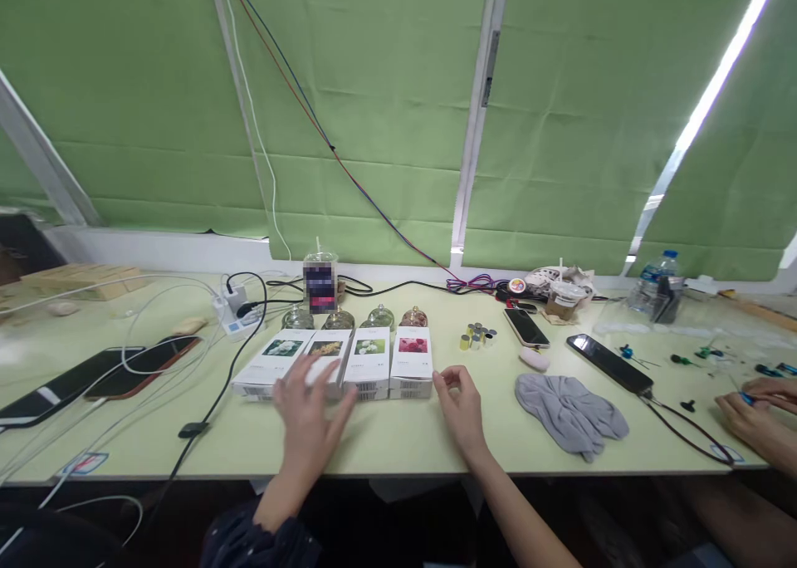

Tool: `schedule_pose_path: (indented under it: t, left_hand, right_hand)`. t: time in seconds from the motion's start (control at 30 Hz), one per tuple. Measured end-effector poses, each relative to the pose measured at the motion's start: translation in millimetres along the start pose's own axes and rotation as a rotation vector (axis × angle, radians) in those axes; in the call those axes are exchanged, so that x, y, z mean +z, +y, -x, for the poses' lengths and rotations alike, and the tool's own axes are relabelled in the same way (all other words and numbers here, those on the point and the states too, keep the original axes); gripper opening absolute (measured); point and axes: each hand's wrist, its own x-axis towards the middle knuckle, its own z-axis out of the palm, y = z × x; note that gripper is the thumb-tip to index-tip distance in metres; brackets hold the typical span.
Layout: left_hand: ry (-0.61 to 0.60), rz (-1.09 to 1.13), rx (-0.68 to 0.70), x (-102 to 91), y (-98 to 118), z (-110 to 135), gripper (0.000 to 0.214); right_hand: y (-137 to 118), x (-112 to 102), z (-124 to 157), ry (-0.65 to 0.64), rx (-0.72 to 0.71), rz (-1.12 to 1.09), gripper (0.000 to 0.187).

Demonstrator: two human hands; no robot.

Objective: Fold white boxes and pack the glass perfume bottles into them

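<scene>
Several white boxes with flower pictures lie side by side on the table: one with white blossoms on dark green [261,370], one with yellow flowers [334,370], one with white flowers on light green [366,372], and one with pink-red flowers [412,370]. My left hand [311,414] is over the front of the left boxes, fingers spread, partly covering the yellow-flower box. Beside the front right corner of the pink-red box is my right hand [459,406], its fingers curled loosely and apart. Behind the boxes stand rounded glass bottles [381,315], their lower parts hidden.
Small metallic and yellow caps [476,336] sit right of the boxes. Grey cloth [569,414], phones [526,327] and a drink cup [564,301] lie farther right. Cables and a power strip [237,319] are at left. Another person's hands [756,418] work at the right edge.
</scene>
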Motion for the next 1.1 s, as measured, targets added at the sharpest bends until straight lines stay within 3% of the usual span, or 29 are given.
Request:
schedule_pose_path:
  t: [0.1,0.23,1.1]
  left_hand:
    - [-0.214,-0.049,0.212,20.0,25,-3,0.040]
    - [-0.327,-0.072,0.305,40.0,41,1,0.041]
    - [-0.274,0.078,0.308,55.2,51,9,0.036]
  right_hand:
    - [-3,4,3,0.038,0.031,-0.003,0.034]
    - [-1,12,4,0.030,0.073,-0.029,0.034]
    - [4,2,22,0.049,0.197,-0.443,0.022]
